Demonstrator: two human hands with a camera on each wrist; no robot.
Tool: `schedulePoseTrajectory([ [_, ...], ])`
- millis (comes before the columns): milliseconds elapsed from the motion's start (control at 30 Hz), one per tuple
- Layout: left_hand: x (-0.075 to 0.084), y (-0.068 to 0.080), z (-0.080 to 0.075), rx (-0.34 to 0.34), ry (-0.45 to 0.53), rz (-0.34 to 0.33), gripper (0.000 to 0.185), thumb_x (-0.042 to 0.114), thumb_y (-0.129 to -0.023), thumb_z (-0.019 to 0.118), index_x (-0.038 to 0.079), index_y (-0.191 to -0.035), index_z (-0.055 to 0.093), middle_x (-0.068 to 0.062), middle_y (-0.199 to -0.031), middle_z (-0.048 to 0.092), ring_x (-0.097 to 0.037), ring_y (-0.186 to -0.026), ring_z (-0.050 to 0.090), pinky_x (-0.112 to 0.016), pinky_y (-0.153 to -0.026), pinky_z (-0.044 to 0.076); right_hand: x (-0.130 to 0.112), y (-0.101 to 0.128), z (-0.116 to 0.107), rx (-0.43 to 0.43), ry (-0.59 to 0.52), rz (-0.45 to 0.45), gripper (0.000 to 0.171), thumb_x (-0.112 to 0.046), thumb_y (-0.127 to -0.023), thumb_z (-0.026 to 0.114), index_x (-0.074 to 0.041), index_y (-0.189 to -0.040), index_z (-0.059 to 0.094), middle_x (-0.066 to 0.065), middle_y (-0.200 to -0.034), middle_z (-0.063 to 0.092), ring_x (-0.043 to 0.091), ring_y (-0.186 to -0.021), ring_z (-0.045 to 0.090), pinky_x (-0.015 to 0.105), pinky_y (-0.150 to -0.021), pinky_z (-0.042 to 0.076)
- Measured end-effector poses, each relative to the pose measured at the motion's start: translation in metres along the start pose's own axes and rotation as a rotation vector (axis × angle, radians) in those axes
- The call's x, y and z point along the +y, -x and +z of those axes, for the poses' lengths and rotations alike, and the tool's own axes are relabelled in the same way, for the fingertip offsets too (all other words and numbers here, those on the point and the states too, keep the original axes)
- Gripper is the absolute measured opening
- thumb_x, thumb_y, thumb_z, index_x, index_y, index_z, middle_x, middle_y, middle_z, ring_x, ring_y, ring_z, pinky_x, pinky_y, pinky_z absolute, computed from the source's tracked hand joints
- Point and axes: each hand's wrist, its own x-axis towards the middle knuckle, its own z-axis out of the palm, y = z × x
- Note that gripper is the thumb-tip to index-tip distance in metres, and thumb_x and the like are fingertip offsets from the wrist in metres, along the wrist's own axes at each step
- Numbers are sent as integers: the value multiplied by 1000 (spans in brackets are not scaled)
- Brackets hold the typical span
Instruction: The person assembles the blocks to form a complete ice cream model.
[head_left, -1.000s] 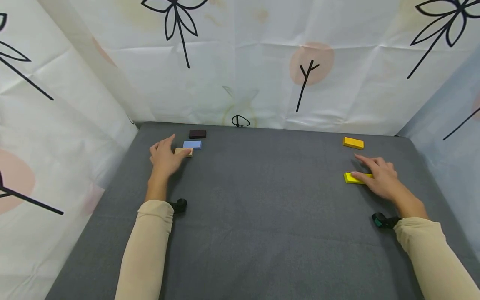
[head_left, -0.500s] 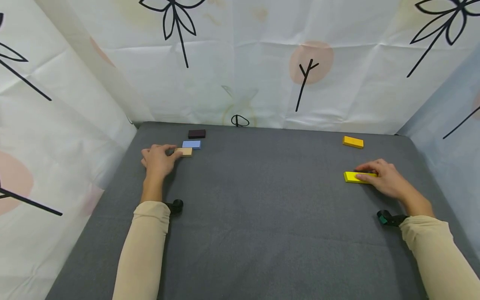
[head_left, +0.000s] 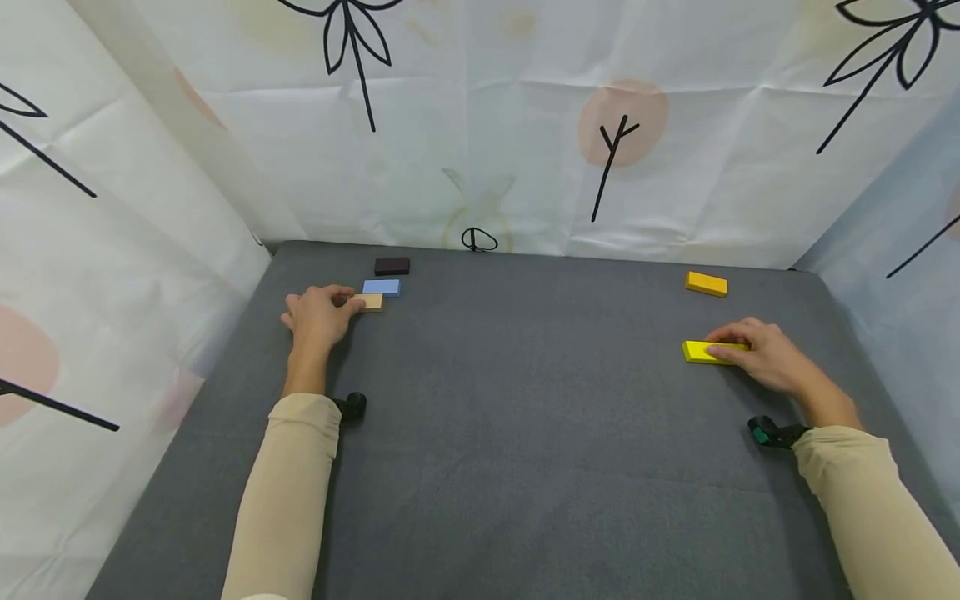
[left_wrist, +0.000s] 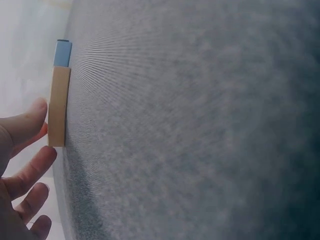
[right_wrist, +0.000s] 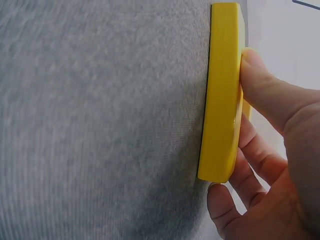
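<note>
At the far left of the table, my left hand [head_left: 318,323] pinches the left end of a light wooden block [head_left: 372,303] between thumb and forefinger. In the left wrist view its thumb [left_wrist: 34,116] lies at the block's edge, while the other fingers spread around its near end. A blue block [head_left: 381,288] sits just behind the wooden one, and a dark brown block [head_left: 392,266] lies farther back. On the right, my right hand [head_left: 772,358] grips a bright yellow block [head_left: 694,352], thumb on its upper edge and fingers behind, partly hidden by the block.
An orange-yellow block [head_left: 707,284] lies behind the right hand near the table's back edge. Grey cloth covers the table [head_left: 517,417]. White printed curtains [head_left: 525,150] enclose it at the back and both sides.
My left hand has drawn back and brought its fingers in to the wooden block. The right forefinger has come down behind the yellow block, which has shifted slightly left.
</note>
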Motion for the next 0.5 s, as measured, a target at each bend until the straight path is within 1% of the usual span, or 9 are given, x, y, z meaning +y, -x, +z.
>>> schedulePoseTrajectory([
  [100, 1, -1, 0, -10, 10, -14, 45, 41, -100, 64, 14, -136, 66, -20, -133, 63, -47, -125, 36, -63, -102, 24, -1, -3, 0, -4, -4, -4, 37, -29, -105, 59, 1, -124, 69, 23, -118, 60, 32, -102, 50, 38, -78, 39],
  [167, 1, -1, 0, -17, 34, -32, 44, 40, -100, 65, 13, -134, 67, -18, -130, 65, -46, -128, 36, -64, -106, 22, -3, -5, 1, -10, -11, 1, 37, -29, -105, 59, 1, -125, 68, 24, -119, 60, 33, -104, 50, 40, -80, 39],
  [333, 3, -1, -1, -36, 79, -83, 41, 39, -95, 72, 13, -127, 70, -16, -123, 69, -48, -138, 35, -66, -114, 15, -10, -8, 5, -13, -30, -25, 33, -26, -105, 60, 1, -123, 69, 24, -119, 63, 33, -107, 50, 45, -87, 32],
  [433, 4, -1, -1, -40, 73, -91, 41, 39, -92, 76, 13, -124, 72, -15, -121, 72, -46, -136, 42, -66, -114, 16, -14, -11, 8, -12, -41, -48, 31, -23, -104, 61, 1, -121, 70, 24, -118, 64, 33, -107, 50, 47, -90, 30],
  [500, 4, -2, -1, -42, 65, -92, 41, 39, -91, 77, 13, -123, 73, -15, -119, 74, -45, -133, 47, -66, -115, 17, -17, -12, 9, -12, -47, -52, 30, -23, -104, 62, 0, -121, 70, 23, -118, 64, 33, -107, 50, 45, -89, 32],
])
